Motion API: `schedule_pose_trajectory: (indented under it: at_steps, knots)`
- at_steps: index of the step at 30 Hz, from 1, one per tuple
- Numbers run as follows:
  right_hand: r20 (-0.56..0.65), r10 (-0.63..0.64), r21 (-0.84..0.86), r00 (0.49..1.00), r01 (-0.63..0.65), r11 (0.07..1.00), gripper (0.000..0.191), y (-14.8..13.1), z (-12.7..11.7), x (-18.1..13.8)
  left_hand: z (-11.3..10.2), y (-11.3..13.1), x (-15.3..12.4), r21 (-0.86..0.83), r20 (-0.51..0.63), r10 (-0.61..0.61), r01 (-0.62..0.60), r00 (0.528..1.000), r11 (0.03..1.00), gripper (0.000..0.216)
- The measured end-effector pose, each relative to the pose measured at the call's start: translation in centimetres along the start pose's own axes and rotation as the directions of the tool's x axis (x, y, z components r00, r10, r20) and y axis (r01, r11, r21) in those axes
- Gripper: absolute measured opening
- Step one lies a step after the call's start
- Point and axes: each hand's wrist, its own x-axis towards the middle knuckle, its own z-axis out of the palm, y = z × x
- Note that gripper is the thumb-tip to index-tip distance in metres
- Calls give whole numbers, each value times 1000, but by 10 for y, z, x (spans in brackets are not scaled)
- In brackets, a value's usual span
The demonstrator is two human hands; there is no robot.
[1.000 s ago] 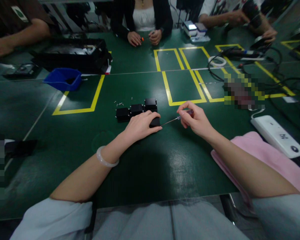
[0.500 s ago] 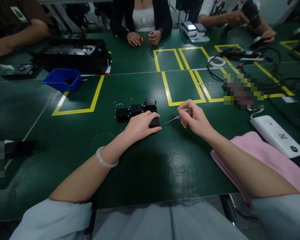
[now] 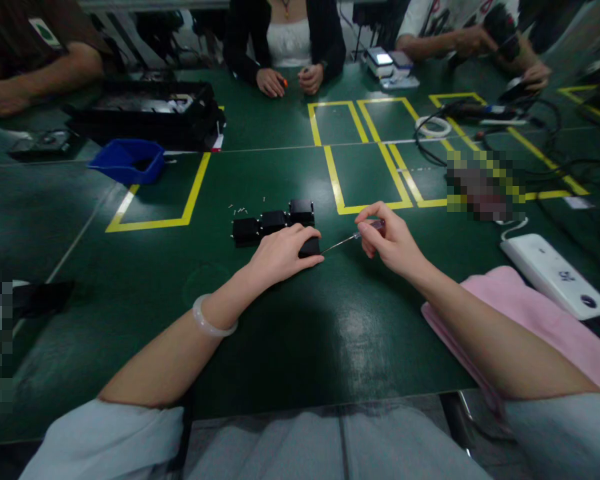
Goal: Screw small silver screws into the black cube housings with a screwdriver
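Note:
My left hand (image 3: 283, 255) is closed around a small black box-shaped part (image 3: 310, 247) on the green table, thumb along its near side. In my right hand (image 3: 387, 238) is a screwdriver (image 3: 356, 236), pinched by its clear purplish handle. Its thin shaft slants down to the left, and the tip meets the right end of the held part. Beyond my left hand sit three similar black boxes, the left one (image 3: 245, 230), the middle one (image 3: 273, 220) and the right one (image 3: 301, 211), with small shiny bits on their sides. Several tiny screws (image 3: 240, 211) lie just behind them.
A blue bin (image 3: 128, 161) and a long black tray (image 3: 145, 120) stand at the back left. On the right lie a pink cloth (image 3: 510, 293), a white power bank (image 3: 555, 275) and black cables (image 3: 420, 143). Co-workers sit across the green table (image 3: 280, 360).
Both hands, the screwdriver and the black parts hold nearly the same places. The whole view has shifted very slightly.

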Motion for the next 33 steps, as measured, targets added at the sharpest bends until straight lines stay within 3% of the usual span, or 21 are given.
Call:
schedule_pose_trajectory:
  at_steps: [4,10,15,21,28,33]
  knots:
    - [0,-18,40,1000,18,999,22,0,1,0,0,0,0,5,0,0,0,1000,1000,47]
    - [-4,1,-53,1000,-1,999,24,-2,-1,-1,1,-1,1,-5,0,2,-2,1000,1000,46]
    - [-4,-12,43,1000,12,999,20,-2,1,0,0,0,0,-5,7,-6,6,1000,1000,47]
    - [3,12,-47,1000,-12,999,21,-4,-1,0,0,-1,0,-8,1,1,0,1000,1000,47]
    - [16,-10,49,1000,9,999,24,-3,0,0,1,-1,1,-12,2,-2,2,1000,1000,47]
    - [10,31,-44,999,-31,999,25,-4,-1,0,1,-1,0,-6,-5,-1,1,1000,1000,46]
